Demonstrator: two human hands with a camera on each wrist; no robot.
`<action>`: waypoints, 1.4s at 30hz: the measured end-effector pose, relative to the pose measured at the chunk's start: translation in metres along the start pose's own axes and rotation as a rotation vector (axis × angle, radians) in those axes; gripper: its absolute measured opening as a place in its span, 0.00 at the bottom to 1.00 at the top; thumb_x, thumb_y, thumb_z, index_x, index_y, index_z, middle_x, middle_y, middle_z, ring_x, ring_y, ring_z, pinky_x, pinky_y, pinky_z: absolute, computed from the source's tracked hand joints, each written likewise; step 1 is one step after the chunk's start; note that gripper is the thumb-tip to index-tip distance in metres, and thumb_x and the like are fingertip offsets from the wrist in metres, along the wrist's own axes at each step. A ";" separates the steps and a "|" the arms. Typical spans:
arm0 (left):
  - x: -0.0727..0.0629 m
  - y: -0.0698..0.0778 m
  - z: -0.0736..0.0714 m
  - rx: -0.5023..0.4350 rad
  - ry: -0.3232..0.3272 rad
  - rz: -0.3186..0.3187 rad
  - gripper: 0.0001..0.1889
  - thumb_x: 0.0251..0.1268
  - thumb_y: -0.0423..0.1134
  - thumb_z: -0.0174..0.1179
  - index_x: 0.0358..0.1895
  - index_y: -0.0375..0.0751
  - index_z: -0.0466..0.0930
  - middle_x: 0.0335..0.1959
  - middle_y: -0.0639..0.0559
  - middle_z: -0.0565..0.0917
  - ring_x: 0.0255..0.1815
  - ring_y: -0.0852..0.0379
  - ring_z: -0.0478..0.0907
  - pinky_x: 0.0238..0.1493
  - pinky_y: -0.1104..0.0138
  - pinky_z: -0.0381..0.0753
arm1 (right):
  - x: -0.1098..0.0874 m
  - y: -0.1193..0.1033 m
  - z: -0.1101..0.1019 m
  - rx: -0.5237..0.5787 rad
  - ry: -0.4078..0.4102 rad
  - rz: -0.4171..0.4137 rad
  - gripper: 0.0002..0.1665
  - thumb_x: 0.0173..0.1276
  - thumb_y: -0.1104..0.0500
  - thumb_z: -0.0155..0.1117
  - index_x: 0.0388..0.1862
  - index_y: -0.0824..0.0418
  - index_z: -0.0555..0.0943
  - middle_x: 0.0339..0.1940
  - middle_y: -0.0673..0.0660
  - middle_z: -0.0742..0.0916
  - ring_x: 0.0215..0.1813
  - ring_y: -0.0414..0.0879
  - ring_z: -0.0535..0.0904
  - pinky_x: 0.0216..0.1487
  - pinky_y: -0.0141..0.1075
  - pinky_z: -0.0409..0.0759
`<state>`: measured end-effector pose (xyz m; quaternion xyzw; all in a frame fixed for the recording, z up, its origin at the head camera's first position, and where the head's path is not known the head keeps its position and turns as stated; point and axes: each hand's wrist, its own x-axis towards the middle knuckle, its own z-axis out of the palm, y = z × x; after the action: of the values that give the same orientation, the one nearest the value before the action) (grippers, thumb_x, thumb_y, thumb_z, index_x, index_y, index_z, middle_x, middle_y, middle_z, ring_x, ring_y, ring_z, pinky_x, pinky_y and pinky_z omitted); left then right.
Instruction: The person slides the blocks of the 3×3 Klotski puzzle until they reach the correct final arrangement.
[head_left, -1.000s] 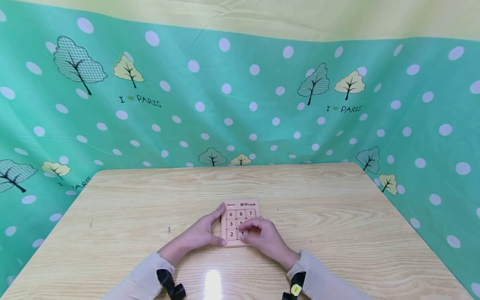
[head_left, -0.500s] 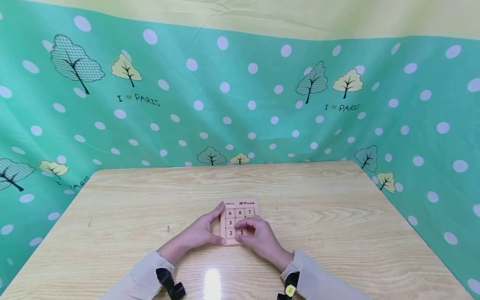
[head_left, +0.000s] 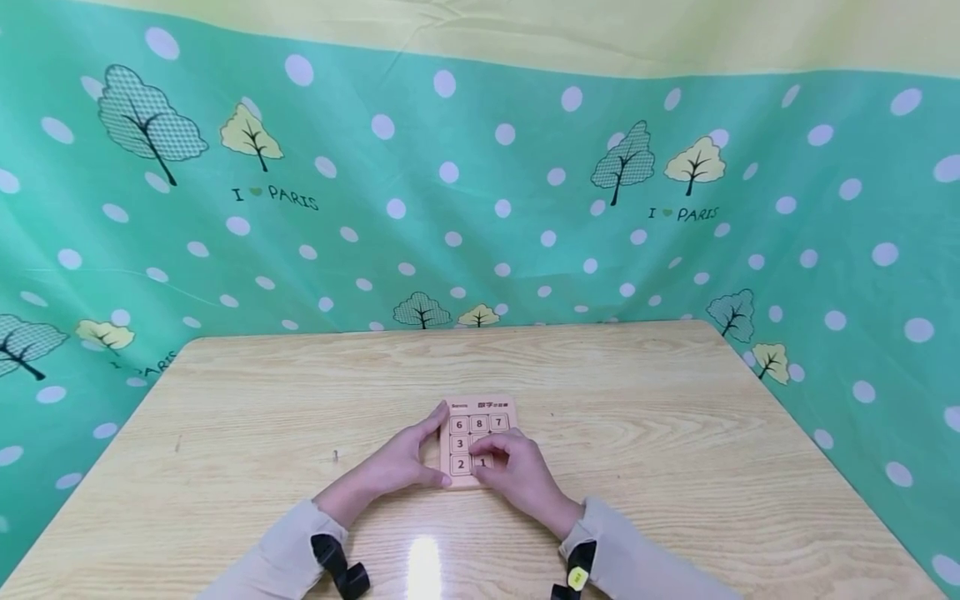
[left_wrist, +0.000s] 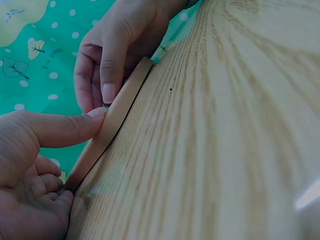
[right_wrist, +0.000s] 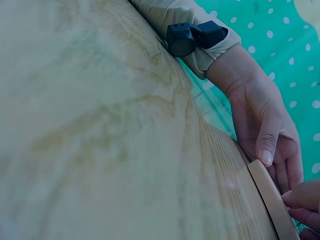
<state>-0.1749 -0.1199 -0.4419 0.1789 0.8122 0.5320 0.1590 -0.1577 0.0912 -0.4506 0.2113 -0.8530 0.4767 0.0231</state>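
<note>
A pale wooden number slide puzzle (head_left: 474,401) lies flat on the table in the head view. Its tiles 6, 8, 7, 3, 2 and 1 show, while the right hand covers the others. My left hand (head_left: 401,461) holds the board by its left side, thumb at the near corner and forefinger along the far one. Over the lower tiles, my right hand (head_left: 522,477) has its thumb and forefinger bent around the number 1 tile (head_left: 483,462). The left wrist view shows the board's near edge (left_wrist: 116,115) with both thumbs close together at it.
The wood-grain table (head_left: 300,400) stretches around the puzzle on all sides. A green dotted curtain (head_left: 337,208) hangs behind it and at both sides. Each wrist carries a black strapped camera (head_left: 341,567). A bright light reflection falls on the table's front part.
My right thumb and forefinger have shifted slightly left over the lower tiles, and the number 5 tile has become hidden. The left hand keeps its hold on the board. The head view has drifted a little.
</note>
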 end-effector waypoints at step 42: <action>-0.001 0.001 0.003 0.019 0.019 0.010 0.57 0.40 0.33 0.74 0.74 0.35 0.44 0.76 0.43 0.45 0.76 0.46 0.40 0.74 0.54 0.38 | -0.001 0.002 -0.005 0.020 -0.032 -0.003 0.13 0.52 0.67 0.69 0.37 0.57 0.85 0.37 0.47 0.86 0.43 0.43 0.76 0.48 0.32 0.77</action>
<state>-0.1722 -0.1177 -0.4424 0.1794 0.8177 0.5269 0.1469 -0.1584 0.0969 -0.4494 0.2205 -0.8481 0.4817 0.0079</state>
